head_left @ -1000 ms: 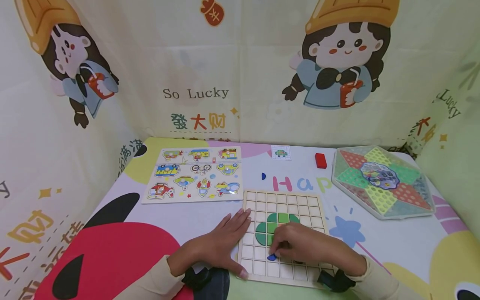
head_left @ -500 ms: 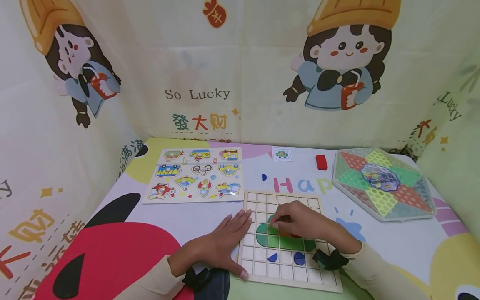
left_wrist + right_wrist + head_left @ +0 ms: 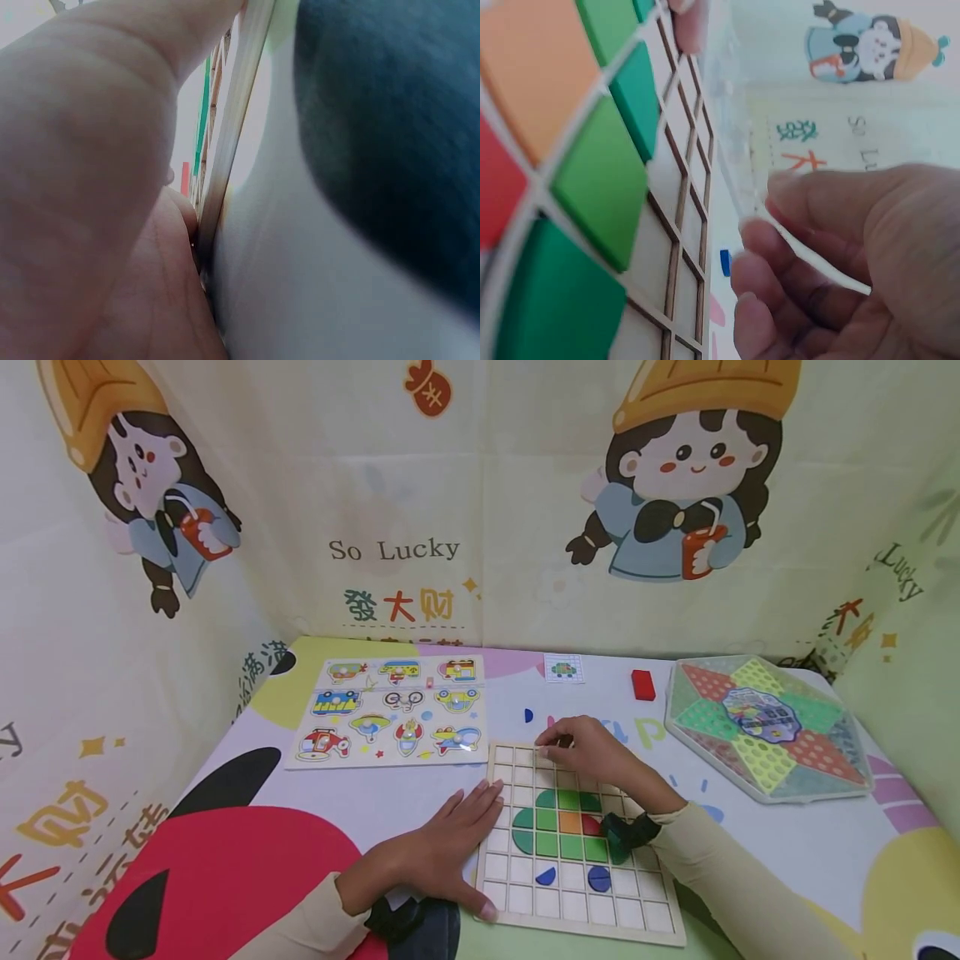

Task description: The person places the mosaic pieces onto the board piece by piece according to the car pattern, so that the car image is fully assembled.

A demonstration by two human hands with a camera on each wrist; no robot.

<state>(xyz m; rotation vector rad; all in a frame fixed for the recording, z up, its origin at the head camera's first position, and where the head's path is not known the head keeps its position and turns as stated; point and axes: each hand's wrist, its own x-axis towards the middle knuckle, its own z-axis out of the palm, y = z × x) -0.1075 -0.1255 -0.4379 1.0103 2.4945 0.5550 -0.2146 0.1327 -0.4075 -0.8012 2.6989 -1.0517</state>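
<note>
My left hand (image 3: pixel 447 842) lies with fingers spread along the left edge of a wooden grid board (image 3: pixel 577 930), its thumb at the near left corner. Green, orange and red pieces form a block in the grid, among them an orange square (image 3: pixel 570 822). A blue quarter-round piece (image 3: pixel 546 877) and a blue round made of two halves (image 3: pixel 598 878) sit in the nearer cells. My right hand (image 3: pixel 600 752) is over the board's far edge, fingers bent and thumb apart from them, holding nothing. Just beyond its fingertips a blue half-round piece (image 3: pixel 528 716) lies on the table.
A vehicle picture puzzle board (image 3: pixel 386 714) lies at the back left. Behind the grid are a small pattern card (image 3: pixel 563 667) and a red block (image 3: pixel 642 685). A clear hexagonal game box (image 3: pixel 765 727) stands on the right. Printed curtains (image 3: pixel 517 510) surround the table.
My right hand has moved away from the near blue pieces, across the coloured block, to the far edge of the grid. The quarter-round blue piece is left on the board. My left hand stays put.
</note>
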